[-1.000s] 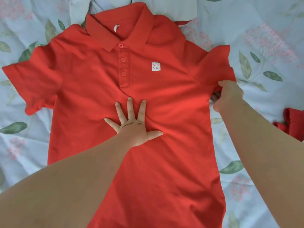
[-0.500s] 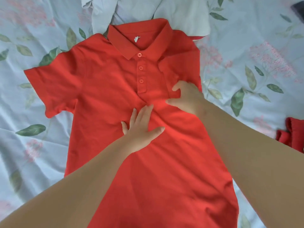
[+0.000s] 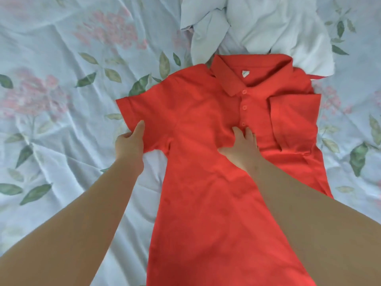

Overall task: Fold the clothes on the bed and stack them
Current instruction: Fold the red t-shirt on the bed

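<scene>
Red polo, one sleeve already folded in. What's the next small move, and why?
Probably: the left hand swings the spread sleeve it grips inward over the chest. The folded sleeve already lies across the other side of the red polo, and the right hand presses flat by the placket, pinning the fabric.

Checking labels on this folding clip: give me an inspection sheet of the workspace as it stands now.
Surface: bed sheet, pale with a floral print, wrinkled.
Job's things: red polo shirt face up, collar away from the person; folded sleeve lies over the chest on the person's right; other sleeve spread flat. Pale garments crumpled beyond the collar.
Clutter: nothing seen.
Grippers: left hand pinches the spread sleeve's hem; right hand presses flat on the chest, fingers straight.
Cables: nothing seen.
Surroundings: only the bed is in view.
</scene>
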Action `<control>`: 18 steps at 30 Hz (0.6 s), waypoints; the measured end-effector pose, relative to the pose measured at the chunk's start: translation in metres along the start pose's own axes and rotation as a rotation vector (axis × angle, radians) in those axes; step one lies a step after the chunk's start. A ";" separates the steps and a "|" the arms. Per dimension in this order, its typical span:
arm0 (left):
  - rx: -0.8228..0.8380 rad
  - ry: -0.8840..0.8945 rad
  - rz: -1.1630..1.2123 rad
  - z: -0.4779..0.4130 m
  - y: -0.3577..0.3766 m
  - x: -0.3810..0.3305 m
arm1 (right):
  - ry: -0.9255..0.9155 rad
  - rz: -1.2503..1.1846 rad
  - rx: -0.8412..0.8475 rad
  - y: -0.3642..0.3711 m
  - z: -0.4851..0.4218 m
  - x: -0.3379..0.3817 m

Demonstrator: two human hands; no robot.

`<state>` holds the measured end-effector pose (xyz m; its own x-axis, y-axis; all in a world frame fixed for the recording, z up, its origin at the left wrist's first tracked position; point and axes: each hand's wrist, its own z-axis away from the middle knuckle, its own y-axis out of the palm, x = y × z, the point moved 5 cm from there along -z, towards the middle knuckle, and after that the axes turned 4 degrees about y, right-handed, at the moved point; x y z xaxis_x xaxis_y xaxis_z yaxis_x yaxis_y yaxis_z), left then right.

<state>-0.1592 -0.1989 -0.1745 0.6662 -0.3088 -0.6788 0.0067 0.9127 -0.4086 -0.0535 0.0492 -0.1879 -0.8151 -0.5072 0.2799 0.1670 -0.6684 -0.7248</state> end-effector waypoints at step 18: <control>0.778 0.558 -1.090 0.065 0.118 -0.021 | -0.076 -0.491 0.092 -0.028 0.000 -0.025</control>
<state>-0.1240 -0.0676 -0.1685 -0.3045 -0.8274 -0.4718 0.8271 0.0160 -0.5619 -0.0376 0.0805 -0.1749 -0.7675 -0.1570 0.6215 -0.1748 -0.8815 -0.4386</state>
